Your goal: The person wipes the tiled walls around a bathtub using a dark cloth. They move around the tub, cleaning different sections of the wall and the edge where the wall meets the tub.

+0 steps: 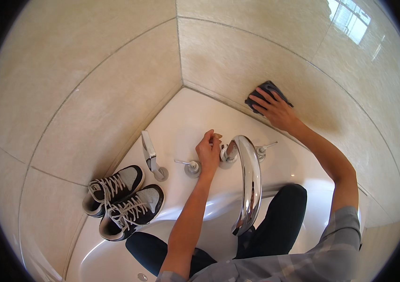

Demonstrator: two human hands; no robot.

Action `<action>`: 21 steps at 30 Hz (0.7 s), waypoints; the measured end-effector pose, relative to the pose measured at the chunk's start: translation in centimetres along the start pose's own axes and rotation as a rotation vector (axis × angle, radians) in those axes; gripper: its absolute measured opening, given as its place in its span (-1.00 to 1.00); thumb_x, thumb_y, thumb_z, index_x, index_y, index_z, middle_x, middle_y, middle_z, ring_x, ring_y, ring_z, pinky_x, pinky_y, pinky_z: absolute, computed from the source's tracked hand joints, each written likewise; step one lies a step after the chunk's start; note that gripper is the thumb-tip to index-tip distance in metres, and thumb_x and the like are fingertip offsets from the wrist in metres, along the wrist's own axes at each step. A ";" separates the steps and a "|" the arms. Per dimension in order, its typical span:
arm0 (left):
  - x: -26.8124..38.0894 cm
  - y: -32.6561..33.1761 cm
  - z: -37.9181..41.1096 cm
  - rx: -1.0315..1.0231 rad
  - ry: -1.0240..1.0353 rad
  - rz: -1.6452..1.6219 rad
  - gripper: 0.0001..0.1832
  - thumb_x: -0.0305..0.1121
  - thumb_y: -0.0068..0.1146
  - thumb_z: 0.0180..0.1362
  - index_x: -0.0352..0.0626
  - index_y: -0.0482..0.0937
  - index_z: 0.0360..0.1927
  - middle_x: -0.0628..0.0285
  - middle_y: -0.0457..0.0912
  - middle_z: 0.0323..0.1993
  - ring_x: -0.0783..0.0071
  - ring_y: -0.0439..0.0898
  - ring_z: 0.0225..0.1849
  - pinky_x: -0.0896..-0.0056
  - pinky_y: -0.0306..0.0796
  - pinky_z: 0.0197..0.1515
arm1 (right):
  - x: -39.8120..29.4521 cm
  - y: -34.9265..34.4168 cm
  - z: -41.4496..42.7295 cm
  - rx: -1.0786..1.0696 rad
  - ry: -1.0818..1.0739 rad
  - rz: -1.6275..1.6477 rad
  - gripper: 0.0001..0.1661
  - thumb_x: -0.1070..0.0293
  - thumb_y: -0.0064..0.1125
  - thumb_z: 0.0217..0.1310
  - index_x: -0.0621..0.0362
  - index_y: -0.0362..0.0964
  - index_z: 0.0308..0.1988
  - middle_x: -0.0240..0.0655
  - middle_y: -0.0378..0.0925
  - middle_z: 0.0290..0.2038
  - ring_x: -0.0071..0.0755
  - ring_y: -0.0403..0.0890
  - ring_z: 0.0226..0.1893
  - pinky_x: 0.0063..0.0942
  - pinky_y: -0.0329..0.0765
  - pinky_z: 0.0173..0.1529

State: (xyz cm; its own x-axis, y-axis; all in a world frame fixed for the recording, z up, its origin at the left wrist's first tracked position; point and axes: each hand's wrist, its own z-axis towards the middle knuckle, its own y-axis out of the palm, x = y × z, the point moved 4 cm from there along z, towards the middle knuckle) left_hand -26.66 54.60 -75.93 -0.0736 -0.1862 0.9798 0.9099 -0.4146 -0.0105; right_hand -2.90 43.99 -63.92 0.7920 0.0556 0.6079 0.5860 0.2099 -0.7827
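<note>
My right hand [278, 112] presses a folded dark cloth [269, 85] flat against the beige tiled wall [228, 56], just above the joint with the bathtub deck [182, 109]. Its fingers are spread over the cloth. Lower down, my left hand [208, 153] is over the white deck, between a chrome lever handle [193, 168] and the base of the curved chrome spout [251, 176]. The left fingers are curled. Whether anything is inside them is hidden.
A pair of laced sneakers [134, 211] stands on the deck at left. Near them rises a chrome hand shower [149, 151]. Another lever handle [261, 152] sits right of the spout. My dark-trousered legs are at the tub basin [94, 262], which has a small round metal fitting [142, 277].
</note>
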 end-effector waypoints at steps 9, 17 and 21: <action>-0.4 0.1 0.0 0.005 0.013 -0.018 -0.70 -0.54 0.09 0.32 -0.45 0.57 0.09 0.05 0.77 -0.26 0.33 0.76 -0.30 0.35 0.61 -0.20 | -1.5 1.9 17.1 0.073 -0.104 0.008 -0.53 0.26 -0.03 0.38 -0.06 0.57 0.20 -0.44 0.17 0.52 -0.14 -0.14 0.60 -0.03 -0.20 0.60; 1.2 -0.3 -0.2 -0.018 -0.005 0.074 -0.68 -0.50 0.06 0.37 -0.47 0.55 0.12 0.04 0.77 -0.23 0.36 0.76 -0.27 0.37 0.65 -0.18 | -3.5 3.3 19.9 0.103 -0.125 -0.079 -0.54 0.14 -0.10 0.46 -0.02 0.58 0.17 -0.45 0.21 0.50 -0.12 -0.12 0.59 -0.01 -0.21 0.59; 1.3 -0.5 -0.3 0.008 0.029 0.039 -0.68 -0.52 0.07 0.37 -0.47 0.53 0.13 0.03 0.77 -0.20 0.35 0.76 -0.27 0.36 0.66 -0.18 | -3.5 3.6 14.4 0.025 -0.126 -0.060 -0.51 0.20 -0.09 0.43 -0.05 0.53 0.24 -0.44 0.11 0.55 -0.15 -0.16 0.61 -0.05 -0.18 0.59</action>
State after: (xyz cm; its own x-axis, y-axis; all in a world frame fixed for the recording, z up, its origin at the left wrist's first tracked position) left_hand -27.32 54.26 -74.69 -0.0499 -0.2279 0.9724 0.9156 -0.3994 -0.0466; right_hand -6.00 58.60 -66.91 0.7269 0.1635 0.6669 0.6261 0.2411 -0.7415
